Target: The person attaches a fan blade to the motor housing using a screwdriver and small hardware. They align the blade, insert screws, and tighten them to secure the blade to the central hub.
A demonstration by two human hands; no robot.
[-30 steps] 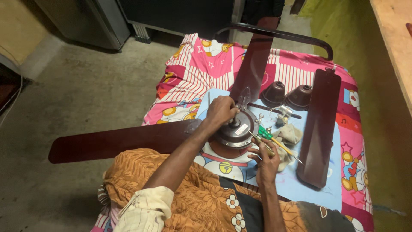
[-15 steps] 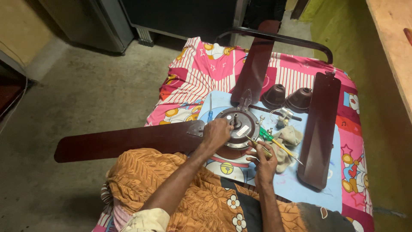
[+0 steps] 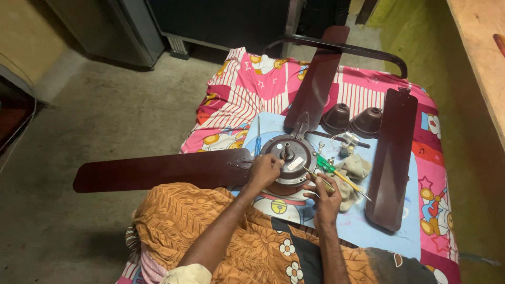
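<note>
A dark brown ceiling fan motor (image 3: 292, 158) lies on a bed, with one blade (image 3: 158, 169) reaching left and another blade (image 3: 318, 79) reaching away from me. My left hand (image 3: 264, 170) rests on the near left rim of the motor, fingers curled against it. My right hand (image 3: 324, 193) is closed on a thin screwdriver (image 3: 314, 175) whose tip points at the motor's right edge. A loose third blade (image 3: 392, 158) lies to the right.
Two brown bell-shaped fan cups (image 3: 351, 119) stand behind the motor. A blue-handled screwdriver (image 3: 258, 139), a green-handled tool (image 3: 336, 172), small metal parts and a cloth (image 3: 355, 166) lie on the pink patterned sheet (image 3: 247, 89). Concrete floor lies left; a wooden surface (image 3: 481, 58) is at right.
My left hand has slid from the top of the motor down to its near left rim. The fan has shifted slightly, uncovering the blue screwdriver. My right hand has barely moved.
</note>
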